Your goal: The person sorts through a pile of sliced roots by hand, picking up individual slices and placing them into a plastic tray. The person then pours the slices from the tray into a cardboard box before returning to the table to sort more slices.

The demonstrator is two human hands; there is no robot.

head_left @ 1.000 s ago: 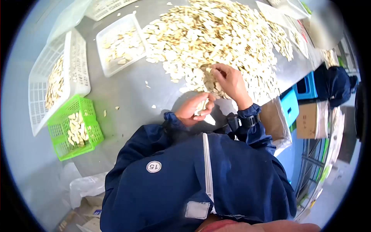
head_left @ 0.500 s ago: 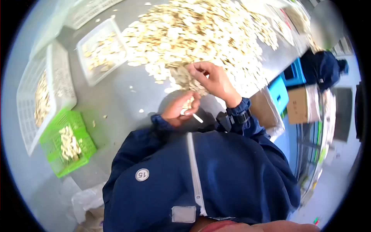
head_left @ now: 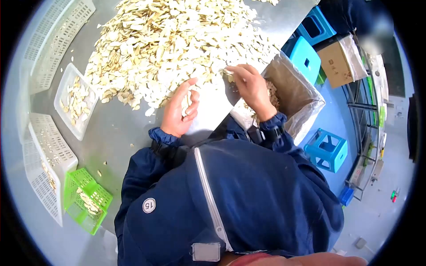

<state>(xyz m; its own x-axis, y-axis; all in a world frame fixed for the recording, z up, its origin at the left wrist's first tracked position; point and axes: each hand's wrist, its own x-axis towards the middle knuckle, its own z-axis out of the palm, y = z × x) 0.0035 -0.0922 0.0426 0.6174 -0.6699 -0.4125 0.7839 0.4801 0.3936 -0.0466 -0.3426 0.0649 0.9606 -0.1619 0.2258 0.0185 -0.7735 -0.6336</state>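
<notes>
Curled near the front edge of the pile, my left hand [head_left: 179, 108] is closed around a few pale, flat dried slices [head_left: 185, 103]. At the pile's right front side my right hand [head_left: 254, 91] has its fingers bent, with pale slices [head_left: 229, 74] at the fingertips. A wide heap of the same cream-coloured slices [head_left: 177, 48] covers the metal table [head_left: 117, 128] in front of me. The exact contents of my left palm are partly hidden by the fingers.
At left stand a white tray [head_left: 60, 103] with slices, white perforated baskets [head_left: 66, 155] and a green basket [head_left: 69, 190]. Right of the table are a plastic-lined box [head_left: 299, 95], a cardboard box [head_left: 337, 64], blue stools [head_left: 326, 150] and a person in dark clothing [head_left: 335, 15].
The view has shifted to the right, showing more of the lined box. My right hand has moved away from my left, toward the table's right edge. The stick-like white piece under my left hand no longer shows.
</notes>
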